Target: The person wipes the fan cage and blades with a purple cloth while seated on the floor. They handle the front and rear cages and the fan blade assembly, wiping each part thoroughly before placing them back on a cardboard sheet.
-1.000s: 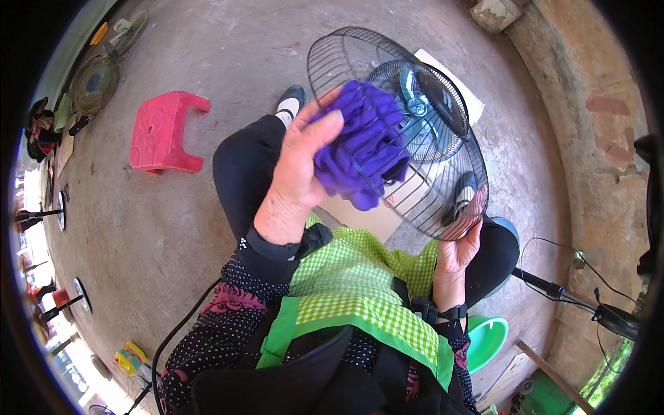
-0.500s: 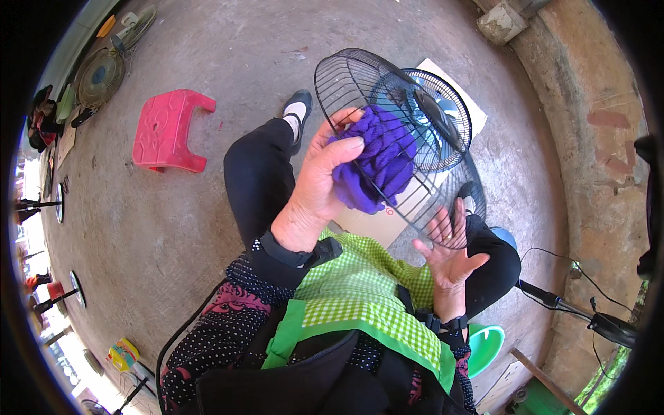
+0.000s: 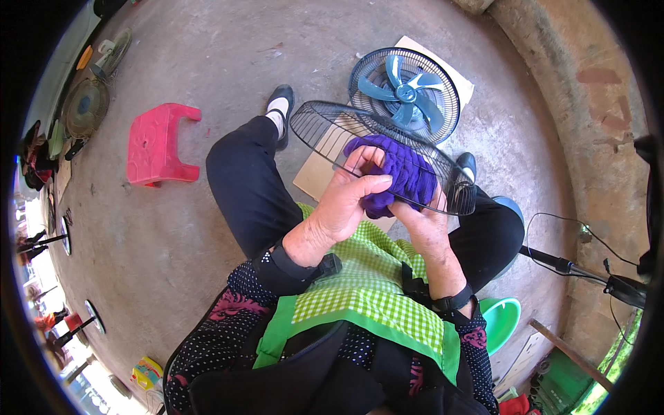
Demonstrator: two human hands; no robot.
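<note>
A round black wire fan guard [image 3: 462, 197] is tilted in front of me above my lap. A bunched purple cloth [image 3: 408, 173] lies against its wires. My left hand [image 3: 342, 204] is closed on the cloth at the guard's near rim, thumb on top. My right hand [image 3: 425, 225] is closed around the cloth's lower right side, its fingertips partly hidden by cloth and wires. Beyond the guard, a fan's blue blades [image 3: 406, 93] sit in a black rear guard [image 3: 360, 66] on the floor.
Flat cardboard [image 3: 315, 176] lies beneath the fan parts. A pink plastic stool [image 3: 152, 145] stands at left. To the right are a green basin [image 3: 508, 321], a black pole [image 3: 553, 261] with a cable, and a low wall [image 3: 553, 69]. More fans [image 3: 86, 107] stand far left.
My right hand has gone from spread fingers beside the guard to gripping the cloth. The guard and cloth have come lower and nearer, leaving the blue blades in plain sight.
</note>
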